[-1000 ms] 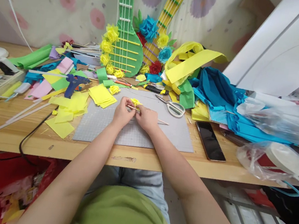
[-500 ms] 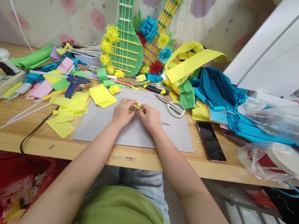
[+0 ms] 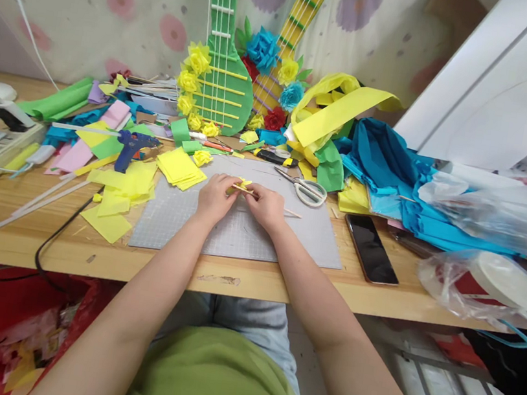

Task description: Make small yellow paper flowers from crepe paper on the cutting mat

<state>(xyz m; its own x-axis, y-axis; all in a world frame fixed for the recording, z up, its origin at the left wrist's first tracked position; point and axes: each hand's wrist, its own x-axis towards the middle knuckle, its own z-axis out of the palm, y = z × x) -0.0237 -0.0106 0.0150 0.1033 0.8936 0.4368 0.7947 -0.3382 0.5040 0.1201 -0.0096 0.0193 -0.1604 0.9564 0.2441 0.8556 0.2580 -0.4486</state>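
Over the grey cutting mat (image 3: 175, 231), my left hand (image 3: 215, 198) and my right hand (image 3: 266, 207) meet with closed fingers. Between the fingertips they pinch a small piece of yellow crepe paper (image 3: 243, 185) around a thin stick, most of which the fingers hide. A thin pale stick (image 3: 293, 213) pokes out past my right hand, lying low over the mat. White-handled scissors (image 3: 310, 193) rest open at the mat's upper right. To the left of my hands are a stack of yellow paper squares (image 3: 182, 170) and a finished yellow paper flower (image 3: 202, 157).
Behind stand a green paper guitar (image 3: 226, 97) and a yellow one (image 3: 266, 93) with paper flowers. A blue glue gun (image 3: 133, 148) lies left, its cable trailing over the edge. A phone (image 3: 372, 249), blue crepe paper (image 3: 387, 156) and a bagged cup (image 3: 486, 284) are right.
My fingers have shifted very slightly around the yellow paper, and the stick between them is tilted a little differently. Everything else stays in place.
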